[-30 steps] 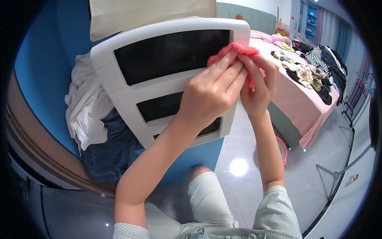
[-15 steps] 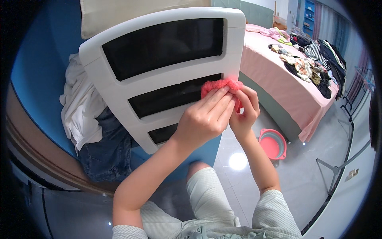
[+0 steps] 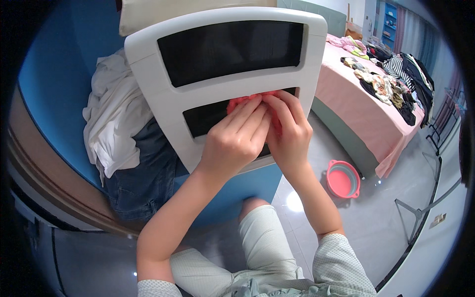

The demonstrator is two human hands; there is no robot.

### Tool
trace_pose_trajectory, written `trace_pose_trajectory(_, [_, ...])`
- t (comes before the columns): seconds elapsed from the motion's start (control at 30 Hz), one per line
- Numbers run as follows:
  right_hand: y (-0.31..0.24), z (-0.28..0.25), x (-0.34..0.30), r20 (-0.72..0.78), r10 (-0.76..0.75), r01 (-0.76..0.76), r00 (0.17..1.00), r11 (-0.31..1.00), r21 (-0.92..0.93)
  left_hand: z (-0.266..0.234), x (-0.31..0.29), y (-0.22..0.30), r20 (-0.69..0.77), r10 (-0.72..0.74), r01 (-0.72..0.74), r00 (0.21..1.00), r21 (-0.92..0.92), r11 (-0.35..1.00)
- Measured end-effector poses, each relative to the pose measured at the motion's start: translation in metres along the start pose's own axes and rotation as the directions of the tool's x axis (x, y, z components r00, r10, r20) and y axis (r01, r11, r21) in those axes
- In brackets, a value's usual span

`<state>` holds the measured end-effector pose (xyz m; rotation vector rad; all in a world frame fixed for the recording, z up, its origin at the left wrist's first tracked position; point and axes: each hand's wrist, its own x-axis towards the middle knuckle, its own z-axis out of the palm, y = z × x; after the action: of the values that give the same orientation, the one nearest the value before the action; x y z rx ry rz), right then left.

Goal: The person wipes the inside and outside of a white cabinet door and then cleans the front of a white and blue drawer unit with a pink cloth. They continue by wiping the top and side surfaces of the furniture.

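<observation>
A white plastic frame with black panels, shaped like a chair back, stands tilted in front of me. My left hand and my right hand meet side by side over its middle panel. Between their fingers is a fluffy coral-red cloth, bunched up and pressed against the panel. Only parts of the cloth show past the fingers. The upper black panel is fully in sight, while my hands and wrists cover most of the lowest one.
White clothing and blue jeans lie at the left beside the frame. A coral and grey basin sits on the floor at right. Clothes are heaped on a pink-covered bed. A metal stand is farther right.
Both hands have slid the cloth leftward, from the frame's right edge onto the middle black panel. The frame and surroundings appear shifted slightly right in the view.
</observation>
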<state>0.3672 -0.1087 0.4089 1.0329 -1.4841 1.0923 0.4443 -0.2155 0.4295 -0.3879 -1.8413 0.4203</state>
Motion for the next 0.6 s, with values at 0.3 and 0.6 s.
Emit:
trace_pose_trajectory(0.3, [-0.029, 0.033, -0.001, 0.025, -0.090, 0.082, 0.996, 0.973, 0.214, -0.041, -0.026, -0.014, 0.084, -0.116, 0.106, 0.990, 0.119, 0.987])
trace_pose_trajectory(0.6, [-0.035, 0.020, 0.008, 0.098, -0.157, 0.137, 0.983, 0.973, 0.185, -0.049, -0.027, -0.016, 0.072, -0.092, 0.088, 0.993, 0.068, 0.994])
